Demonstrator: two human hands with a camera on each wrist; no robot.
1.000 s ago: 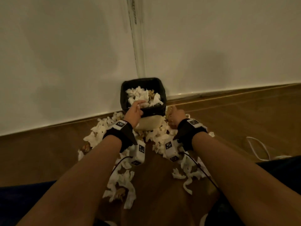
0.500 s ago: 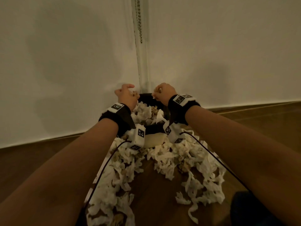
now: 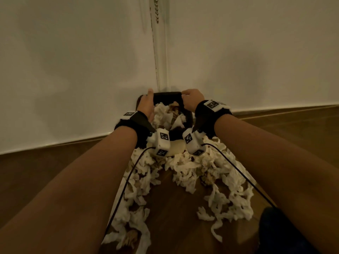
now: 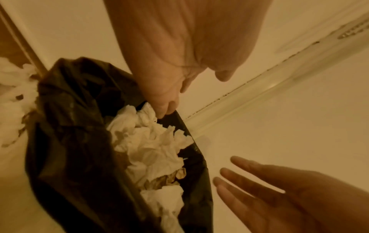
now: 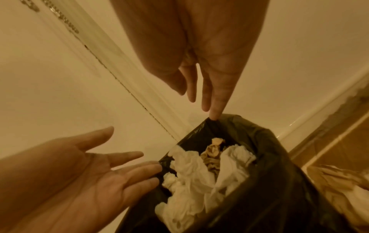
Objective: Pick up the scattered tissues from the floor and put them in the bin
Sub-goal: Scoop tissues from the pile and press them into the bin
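A bin lined with a black bag (image 3: 167, 95) stands against the wall corner, heaped with white and brownish tissues (image 3: 165, 116). Both hands reach over it to its far side. My left hand (image 3: 146, 105) has straight fingers, their tips touching the bag's rim (image 5: 165, 159). My right hand (image 3: 192, 99) also has straight fingers, with one fingertip (image 5: 213, 116) on the bag's edge. Neither hand holds a tissue. Many scattered tissues (image 3: 187, 171) lie on the wooden floor in front of the bin. The tissues in the bag (image 4: 151, 146) show close up in the left wrist view.
White walls meet in a corner where a bead chain (image 3: 156, 8) hangs. Black cables (image 3: 126, 186) run from the wrist cameras across the tissue pile. A dark shape (image 3: 280, 231) sits at the lower right. Bare wooden floor (image 3: 36, 171) lies on both sides.
Both hands rose from the bin's near side and the floor pile, passed over the bin with curled fingers, then came down at its far rim with fingers straightened. The view moved closer.
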